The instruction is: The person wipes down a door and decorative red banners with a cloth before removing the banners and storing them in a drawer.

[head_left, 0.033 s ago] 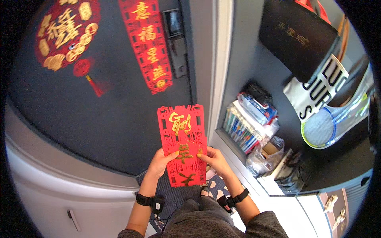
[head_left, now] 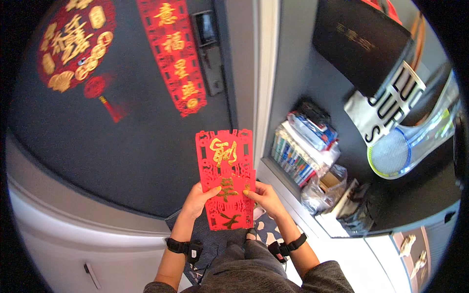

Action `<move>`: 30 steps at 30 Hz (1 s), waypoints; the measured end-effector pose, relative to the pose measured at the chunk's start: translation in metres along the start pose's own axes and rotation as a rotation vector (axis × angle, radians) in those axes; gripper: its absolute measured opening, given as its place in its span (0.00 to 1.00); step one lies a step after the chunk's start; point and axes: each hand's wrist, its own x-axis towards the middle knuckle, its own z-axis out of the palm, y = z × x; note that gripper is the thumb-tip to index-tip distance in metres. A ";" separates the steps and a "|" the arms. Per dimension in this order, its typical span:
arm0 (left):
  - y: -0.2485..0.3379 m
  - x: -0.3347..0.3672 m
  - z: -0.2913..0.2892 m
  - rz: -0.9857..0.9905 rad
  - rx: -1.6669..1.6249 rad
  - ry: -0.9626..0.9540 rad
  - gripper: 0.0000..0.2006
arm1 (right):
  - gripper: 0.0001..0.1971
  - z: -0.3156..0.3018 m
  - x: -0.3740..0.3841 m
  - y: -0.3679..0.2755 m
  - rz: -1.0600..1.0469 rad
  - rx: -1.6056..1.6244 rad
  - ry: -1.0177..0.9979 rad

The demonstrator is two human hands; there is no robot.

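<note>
Between my two hands is a red cut-out paper banner (head_left: 227, 171) with large gold characters, held out before my body. It seems folded or layered, with an edge across its middle. My left hand (head_left: 197, 199) grips its left edge, thumb on the front. On the right edge my right hand (head_left: 266, 199) pinches it the same way, a little lower than the middle. The fingers behind the paper are hidden. A similar long red banner (head_left: 178, 61) hangs on the dark door (head_left: 132, 156) ahead, beside the door lock (head_left: 210, 53).
A round red and gold ornament (head_left: 75, 44) with a tassel hangs on the door at left. To the right, a shelf niche holds books (head_left: 290, 154), plastic bags (head_left: 317, 195), a black bag (head_left: 364, 44), a white printed cloth (head_left: 386, 105) and a racket (head_left: 391, 151).
The door, its decorations and the shelf have shifted slightly left in view, as the camera turned a little. Both hands keep their grip on the banner, which has barely moved.
</note>
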 end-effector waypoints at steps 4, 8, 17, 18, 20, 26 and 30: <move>-0.016 0.033 0.035 -0.150 0.068 -0.249 0.15 | 0.13 -0.041 -0.044 0.009 -0.081 -0.151 0.229; -0.057 0.050 0.098 -0.319 0.098 -0.577 0.16 | 0.15 -0.078 -0.132 0.034 0.017 -0.295 0.485; -0.161 -0.028 0.301 -0.648 0.125 -1.203 0.20 | 0.11 -0.068 -0.382 0.036 -0.032 0.038 1.118; -0.169 -0.047 0.323 -0.667 0.132 -1.247 0.20 | 0.09 -0.064 -0.408 0.037 -0.099 0.084 1.174; -0.185 -0.080 0.374 -0.581 0.212 -1.246 0.25 | 0.09 -0.070 -0.463 0.047 -0.139 0.128 1.285; -0.220 -0.149 0.478 -0.520 0.151 -1.172 0.20 | 0.08 -0.124 -0.633 0.066 -0.499 0.273 1.601; -0.252 -0.177 0.530 -0.530 0.177 -1.063 0.16 | 0.08 -0.189 -0.731 0.042 -0.670 0.334 1.661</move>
